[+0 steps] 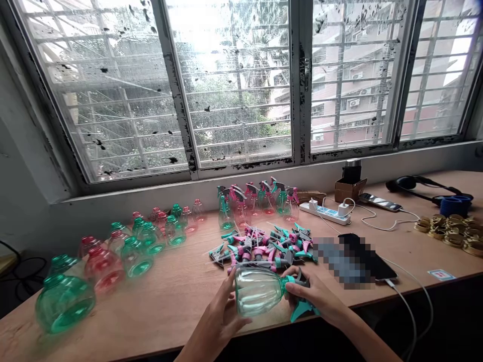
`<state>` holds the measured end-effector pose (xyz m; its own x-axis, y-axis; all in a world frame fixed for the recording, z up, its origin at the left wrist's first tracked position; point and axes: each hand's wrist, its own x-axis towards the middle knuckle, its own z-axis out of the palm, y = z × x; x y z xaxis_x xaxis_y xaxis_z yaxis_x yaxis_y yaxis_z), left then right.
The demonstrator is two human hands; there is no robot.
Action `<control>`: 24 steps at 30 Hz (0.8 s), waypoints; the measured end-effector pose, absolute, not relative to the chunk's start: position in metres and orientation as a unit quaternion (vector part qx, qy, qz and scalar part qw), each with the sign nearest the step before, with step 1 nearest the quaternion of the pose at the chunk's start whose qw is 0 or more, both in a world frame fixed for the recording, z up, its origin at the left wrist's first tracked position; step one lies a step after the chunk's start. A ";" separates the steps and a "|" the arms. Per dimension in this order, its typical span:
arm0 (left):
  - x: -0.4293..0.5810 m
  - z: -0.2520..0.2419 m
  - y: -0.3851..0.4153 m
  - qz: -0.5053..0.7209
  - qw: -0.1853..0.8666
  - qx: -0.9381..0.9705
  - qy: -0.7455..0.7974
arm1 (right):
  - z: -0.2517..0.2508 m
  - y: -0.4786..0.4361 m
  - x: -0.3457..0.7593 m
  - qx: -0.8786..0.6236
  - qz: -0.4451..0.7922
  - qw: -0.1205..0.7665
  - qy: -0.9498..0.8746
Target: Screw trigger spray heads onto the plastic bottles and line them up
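A clear green spray bottle [258, 291] lies sideways between my two hands, above the table's front edge. Around its base end is my left hand [221, 314], with the fingers partly hidden behind the bottle. At the neck, my right hand [315, 291] grips the teal and grey trigger sprayer head [302, 309], which sits at the bottle's mouth. Whether the head is fully screwed on cannot be made out. Just beyond the bottle is a heap of loose pink, teal and grey trigger sprayer heads [260, 246].
Several green and red bottles without heads [139, 256] stand on the left. Bottles with sprayer heads [241, 208] stand by the window wall. To the right are a power strip [326, 212], a phone [381, 201], a dark device with a cable [381, 264], headphones [426, 186] and gold-coloured pieces [449, 231].
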<state>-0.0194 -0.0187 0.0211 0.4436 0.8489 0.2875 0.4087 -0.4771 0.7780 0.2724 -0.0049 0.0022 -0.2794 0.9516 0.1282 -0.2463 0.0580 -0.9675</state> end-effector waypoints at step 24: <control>-0.019 0.017 -0.018 0.339 0.297 0.802 0.392 | 0.001 -0.005 0.272 -0.337 0.595 0.495 -0.536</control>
